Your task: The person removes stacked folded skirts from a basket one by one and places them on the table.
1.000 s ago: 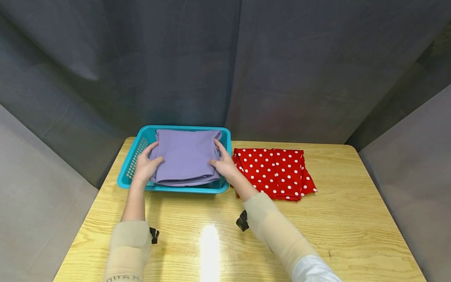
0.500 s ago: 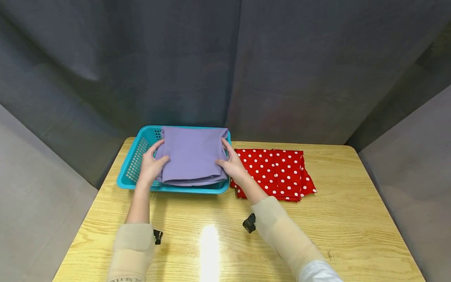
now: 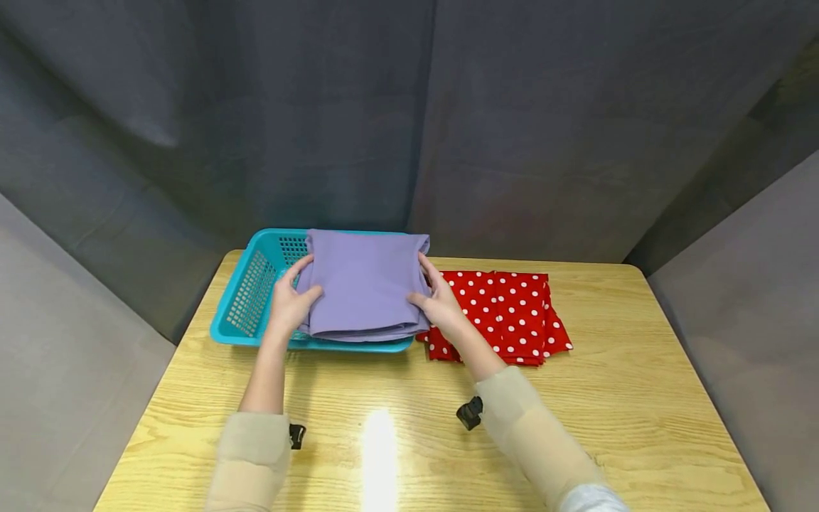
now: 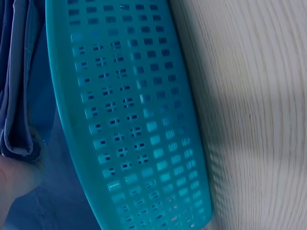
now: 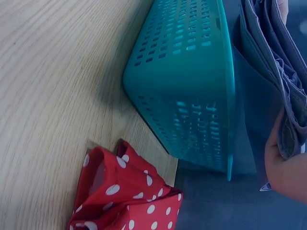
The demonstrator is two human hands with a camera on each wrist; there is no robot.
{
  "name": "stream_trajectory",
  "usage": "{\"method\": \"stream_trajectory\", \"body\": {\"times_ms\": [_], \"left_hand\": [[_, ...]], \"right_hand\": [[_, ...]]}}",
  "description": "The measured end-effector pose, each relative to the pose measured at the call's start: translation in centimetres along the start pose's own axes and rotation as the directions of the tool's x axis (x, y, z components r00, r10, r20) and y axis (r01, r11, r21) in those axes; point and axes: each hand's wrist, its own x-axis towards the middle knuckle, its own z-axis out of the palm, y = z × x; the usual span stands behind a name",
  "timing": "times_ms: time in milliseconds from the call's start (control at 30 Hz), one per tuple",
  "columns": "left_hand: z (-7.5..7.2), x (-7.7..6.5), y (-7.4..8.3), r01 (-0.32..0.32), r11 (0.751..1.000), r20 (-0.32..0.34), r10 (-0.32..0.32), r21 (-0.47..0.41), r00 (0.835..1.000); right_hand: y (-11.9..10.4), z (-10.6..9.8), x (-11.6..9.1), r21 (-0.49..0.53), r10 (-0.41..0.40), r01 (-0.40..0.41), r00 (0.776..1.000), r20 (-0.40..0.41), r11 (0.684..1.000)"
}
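Note:
Both hands hold a folded purple cloth (image 3: 365, 284) by its two sides, thumbs on top and fingers curled under the edges. My left hand (image 3: 291, 302) grips the left edge, over the inside of the turquoise plastic basket (image 3: 249, 291). At the opposite edge, my right hand (image 3: 441, 302) reaches slightly past the basket's right end. In the right wrist view the cloth's layered folds (image 5: 276, 62) stand above the basket rim, with the right thumb and fingers around a corner. The cloth hides much of the basket's interior.
Right of the basket, a folded red cloth with white dots (image 3: 505, 313) lies on the wooden table (image 3: 627, 370), partly covered by the right hand and forearm. A dark grey curtain (image 3: 333, 121) hangs behind the table.
The purple cloth and both hands have shifted right, so the cloth now overlaps the basket's right end and more of the basket's left interior shows. The red cloth stays put.

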Motion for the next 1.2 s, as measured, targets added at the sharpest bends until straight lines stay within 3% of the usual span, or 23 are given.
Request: {"method": "stream_trajectory", "body": {"times_ms": [333,1200], "left_hand": [[1.6,-0.6,0.6,-0.014,0.999,0.003,0.014,-0.038,1.000],[5.5,-3.0,1.8,-0.076,0.996,0.012,0.077,-0.054,0.997]], "right_hand": [[-0.2,-1.5,-1.3,0.024,0.012,-0.013,1.000,0.017,1.000],[0.3,-5.6,-4.4,0.005,-0.046,0.046,0.999,0.002,0.999]]}}
